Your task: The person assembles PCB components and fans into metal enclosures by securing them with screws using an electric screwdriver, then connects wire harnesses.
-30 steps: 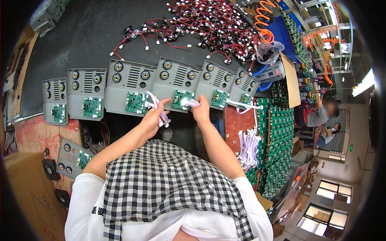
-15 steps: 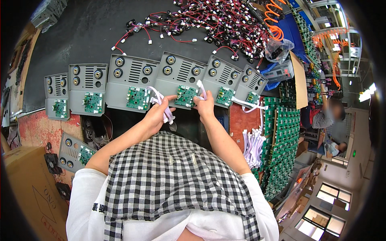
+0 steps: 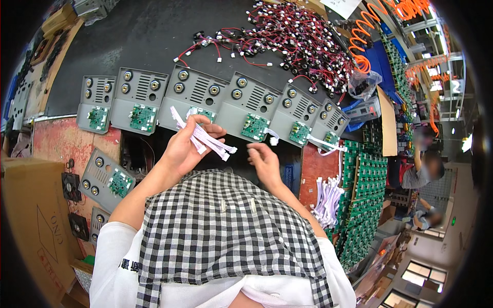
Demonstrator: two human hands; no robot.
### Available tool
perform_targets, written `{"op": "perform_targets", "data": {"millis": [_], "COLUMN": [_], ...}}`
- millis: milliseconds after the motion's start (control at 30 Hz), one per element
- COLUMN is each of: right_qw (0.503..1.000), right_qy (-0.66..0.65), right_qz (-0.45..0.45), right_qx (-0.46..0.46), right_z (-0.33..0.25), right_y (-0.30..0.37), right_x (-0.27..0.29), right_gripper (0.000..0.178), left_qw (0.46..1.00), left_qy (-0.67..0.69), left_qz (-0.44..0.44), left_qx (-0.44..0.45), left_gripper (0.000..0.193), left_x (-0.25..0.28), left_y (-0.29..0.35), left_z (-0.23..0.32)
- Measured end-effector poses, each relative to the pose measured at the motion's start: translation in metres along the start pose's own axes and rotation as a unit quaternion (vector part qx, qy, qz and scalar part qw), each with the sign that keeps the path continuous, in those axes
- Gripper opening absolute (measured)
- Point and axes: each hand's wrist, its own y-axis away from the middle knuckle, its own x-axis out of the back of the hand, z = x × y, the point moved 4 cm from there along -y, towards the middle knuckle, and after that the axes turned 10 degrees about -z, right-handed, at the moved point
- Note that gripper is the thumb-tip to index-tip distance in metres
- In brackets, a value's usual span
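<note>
Nearest is the checked apron [image 3: 231, 231], on the near side of the row of grey panels [image 3: 226, 120]. Also short of the row's right end, a bundle of white leads [image 3: 328, 203] lies beside sheets of green boards [image 3: 364, 205]. Short of its left end, a loose panel [image 3: 105, 177] lies slanted near a black fan [image 3: 72, 187], with a cardboard box [image 3: 36, 220] closer in.

The left hand [image 3: 184, 143], at the row's third panel, has its thumb and bent fingers pinched around several white cables [image 3: 209, 141], which partly cover that panel. The right hand [image 3: 265, 161], just short of the row's near edge, has loosely curled, parted fingers and grips nothing. Near it, a short white cable [image 3: 272, 137] sticks out from the circuit board [image 3: 255, 127] on the row's fourth panel.

Beyond the row's right half lies a heap of red wires [image 3: 303, 49], with an orange coiled hose [image 3: 359, 46] to the right. Farther off, past the row's right end, are other people [image 3: 413, 177].
</note>
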Motion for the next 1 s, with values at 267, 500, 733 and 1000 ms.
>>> {"op": "perform_targets", "data": {"millis": [267,500,733,1000], "right_qw": [0.918,0.788,0.906,0.976], "right_qy": [0.328,0.587,0.407,0.106], "right_qz": [-0.159,-0.084,0.084,0.184], "right_qx": [0.157,0.165,0.083,0.055], "right_z": [-0.091,-0.089,-0.048,0.002], "right_y": [-0.019,-0.037,-0.09,-0.097], "right_x": [-0.083,-0.098,-0.057,-0.049], "right_gripper": [0.019,0.019,0.012,0.012], "left_qw": [0.988,0.881,0.783,0.894], "left_qy": [-0.149,-0.446,-0.612,-0.345], "left_qz": [0.027,0.157,-0.057,-0.278], "left_qx": [-0.044,-0.005,0.099,-0.074], "left_gripper": [0.036,0.027,0.029,0.037], "left_x": [0.024,0.066,0.068,0.023], "left_y": [0.042,0.065,0.061,0.076], "left_z": [0.019,0.017,0.013,0.054]}}
